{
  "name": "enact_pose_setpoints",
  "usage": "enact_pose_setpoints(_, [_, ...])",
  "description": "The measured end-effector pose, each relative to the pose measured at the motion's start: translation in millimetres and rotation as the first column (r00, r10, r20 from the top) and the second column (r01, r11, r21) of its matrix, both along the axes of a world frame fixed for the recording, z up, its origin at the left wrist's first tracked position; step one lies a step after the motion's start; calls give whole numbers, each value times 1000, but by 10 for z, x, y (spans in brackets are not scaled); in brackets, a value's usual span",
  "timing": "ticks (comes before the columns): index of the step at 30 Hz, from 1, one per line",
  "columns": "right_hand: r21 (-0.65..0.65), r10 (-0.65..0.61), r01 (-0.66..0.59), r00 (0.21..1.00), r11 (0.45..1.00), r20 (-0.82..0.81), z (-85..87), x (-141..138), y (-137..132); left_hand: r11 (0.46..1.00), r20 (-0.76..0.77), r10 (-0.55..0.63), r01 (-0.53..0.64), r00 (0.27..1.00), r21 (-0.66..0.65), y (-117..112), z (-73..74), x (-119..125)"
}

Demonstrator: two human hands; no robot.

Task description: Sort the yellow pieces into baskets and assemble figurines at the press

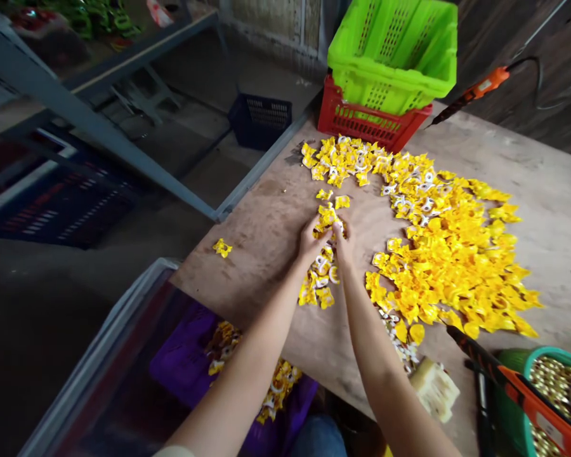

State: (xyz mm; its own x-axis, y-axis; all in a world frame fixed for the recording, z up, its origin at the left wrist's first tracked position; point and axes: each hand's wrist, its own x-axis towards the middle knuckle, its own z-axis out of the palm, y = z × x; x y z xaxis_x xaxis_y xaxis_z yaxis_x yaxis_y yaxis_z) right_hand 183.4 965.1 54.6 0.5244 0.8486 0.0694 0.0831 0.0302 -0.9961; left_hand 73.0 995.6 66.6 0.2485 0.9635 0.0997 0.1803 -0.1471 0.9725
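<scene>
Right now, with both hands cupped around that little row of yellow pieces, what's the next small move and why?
Probably draw the left hand and right hand back toward the table edge, sweeping the row of yellow pieces along. Both hands already close around its far end, the row runs toward the body, and a purple crate with similar pieces sits below that edge.

Green tub [542, 362] cut by right edge; purple crate [181, 355] half hidden under table [266, 228]

A green crate [394, 57] sits stacked on a red crate [361, 124] beside an orange-handled tool [476, 92].
</scene>
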Motion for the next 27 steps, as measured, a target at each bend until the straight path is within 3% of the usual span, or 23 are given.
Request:
enact_pose_setpoints(3, [-8,-96,96,982,995,-165,48,-104,-48,994,244,105,-93,964,-60,-113,60,160])
enact_pose_setpoints(8, [46,-79,86,985,995,-151,324,-260,-322,989,323,101,-132,941,74,-348,356,49])
enact_pose_setpoints(12, [92,-5,17,992,996,-123,674,-700,-906,974,229,154,-186,961,127,-977,685,-501])
enact_pose_setpoints(14, [75,83,-74,988,994,-132,809,-1046,-1318,969,151,207,-224,967,106,-1454,811,-921])
enact_pose_setpoints(16, [23,213,-212,960,977,-181,843,-1460,-1754,953,80,290,-296,954,70,-1982,847,-1404])
enact_pose_setpoints(19, [-55,380,-415,872,908,-307,625,-2131,-2308,897,-73,432,-437,899,-74,-2693,650,-2142])
enact_pose_setpoints(22, [-168,465,-538,818,826,-338,226,-2661,-2625,792,-261,474,-537,841,-289,-3131,228,-2742])
enact_pose_setpoints(25, [-376,552,-612,790,695,-266,6,-2807,-2743,717,-416,395,-558,819,-417,-3279,-139,-3072])
enact_pose_setpoints(27, [-414,589,-622,777,665,-223,55,-2627,-2744,727,-554,371,-604,745,-326,-3252,-223,-3103])
